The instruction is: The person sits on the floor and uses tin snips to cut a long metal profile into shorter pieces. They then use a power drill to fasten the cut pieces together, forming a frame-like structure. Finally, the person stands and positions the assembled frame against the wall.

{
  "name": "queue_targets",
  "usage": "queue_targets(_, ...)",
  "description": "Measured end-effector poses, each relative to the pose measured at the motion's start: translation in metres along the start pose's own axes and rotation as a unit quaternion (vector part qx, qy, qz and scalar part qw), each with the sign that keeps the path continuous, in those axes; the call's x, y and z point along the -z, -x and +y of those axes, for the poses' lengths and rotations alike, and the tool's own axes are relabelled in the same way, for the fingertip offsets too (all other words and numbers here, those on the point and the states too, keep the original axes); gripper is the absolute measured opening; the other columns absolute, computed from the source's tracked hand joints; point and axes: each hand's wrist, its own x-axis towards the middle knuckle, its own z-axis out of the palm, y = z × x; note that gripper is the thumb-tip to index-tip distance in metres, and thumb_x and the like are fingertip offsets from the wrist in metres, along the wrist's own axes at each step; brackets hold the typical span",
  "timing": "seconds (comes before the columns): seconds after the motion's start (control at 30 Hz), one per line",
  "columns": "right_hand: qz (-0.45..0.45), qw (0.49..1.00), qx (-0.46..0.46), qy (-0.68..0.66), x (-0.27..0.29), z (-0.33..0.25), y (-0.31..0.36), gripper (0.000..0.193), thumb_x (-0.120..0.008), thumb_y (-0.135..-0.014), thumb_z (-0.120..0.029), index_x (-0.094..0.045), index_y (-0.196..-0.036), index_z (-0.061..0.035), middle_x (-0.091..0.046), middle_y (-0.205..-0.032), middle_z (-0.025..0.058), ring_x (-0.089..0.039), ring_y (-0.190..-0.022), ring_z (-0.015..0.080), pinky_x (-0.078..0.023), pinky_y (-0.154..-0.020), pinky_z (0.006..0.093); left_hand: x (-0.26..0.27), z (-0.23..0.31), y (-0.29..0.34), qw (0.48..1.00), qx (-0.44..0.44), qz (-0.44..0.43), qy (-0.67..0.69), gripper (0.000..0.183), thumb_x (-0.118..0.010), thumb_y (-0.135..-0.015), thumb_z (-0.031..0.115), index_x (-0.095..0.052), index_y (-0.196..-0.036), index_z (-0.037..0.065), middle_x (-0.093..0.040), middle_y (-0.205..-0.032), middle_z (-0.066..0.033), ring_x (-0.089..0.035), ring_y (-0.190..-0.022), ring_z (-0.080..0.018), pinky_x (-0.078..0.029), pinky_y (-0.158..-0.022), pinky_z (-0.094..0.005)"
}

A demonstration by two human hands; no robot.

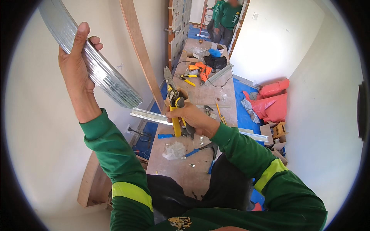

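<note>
Overhead, in the head view, I had my left hand (75, 63) raised well above the workbench (181, 169), its fingers wrapped and clamped on a ribbed metal channel (104, 73) that curved from the upper left rim down toward the bench's near left edge. My right hand (194, 117) hovered over the middle of the workbench, fingers closed tight round the yellow handles of the tin snips (174, 102), blades pointing up and away from me.

Just under that hand, a straight metal track (148, 115) lay across the workbench, overhanging its left edge. A crumpled plastic bag (174, 150) sat on the bench nearer to me. An orange drill (203, 70) rested toward the far end of the workbench. Beyond that far end stood a person in a green shirt (227, 15). Red sacks (273, 102) lay on the floor right of the workbench.
</note>
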Motion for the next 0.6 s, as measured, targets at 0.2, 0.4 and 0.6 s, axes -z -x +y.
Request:
queue_targets(0.2, -0.005, 0.995, -0.01, -0.095, -0.013, 0.001, 0.0, 0.034, -0.078, -0.099, -0.023, -0.067, -0.126, -0.0063, -0.074, -0.109, 0.0095, -0.072, -0.101, 0.0212, -0.056, -0.085, 0.0405, -0.002, 0.006, 0.002, 0.999, 0.025, -0.017, -0.023, 0.049, -0.092, -0.094, 0.03, -0.066, -0.122, -0.001, -0.072, -0.101, -0.0111, -0.074, -0.073, -0.0167, -0.065, -0.068, -0.028)
queue_targets(0.4, -0.065, 0.992, -0.006, -0.108, -0.015, -0.004, 0.009, 0.044, -0.079, -0.102, -0.02, -0.063, -0.141, -0.0083, -0.071, -0.128, 0.0086, -0.072, -0.119, 0.0222, -0.057, -0.108, 0.0406, -0.009, 0.006, 0.008, 0.991, -0.043, 0.032, -0.125, 0.094, -0.087, -0.093, 0.028, -0.035, -0.162, -0.009, -0.071, -0.11, -0.0153, -0.073, -0.071, -0.0199, -0.061, -0.063, -0.0316)
queue_targets(0.6, -0.064, 0.998, 0.007, 0.023, -0.013, 0.006, 0.005, 0.055, -0.086, -0.095, -0.023, -0.062, -0.142, -0.0076, -0.071, -0.129, 0.0078, -0.071, -0.121, 0.0207, -0.055, -0.111, 0.0403, 0.004, 0.002, 0.0, 0.99, -0.062, 0.011, -0.123, 0.09, -0.08, -0.097, 0.036, -0.041, -0.166, -0.007, -0.07, -0.111, -0.0105, -0.06, -0.071, -0.012, -0.05, -0.064, -0.0273)
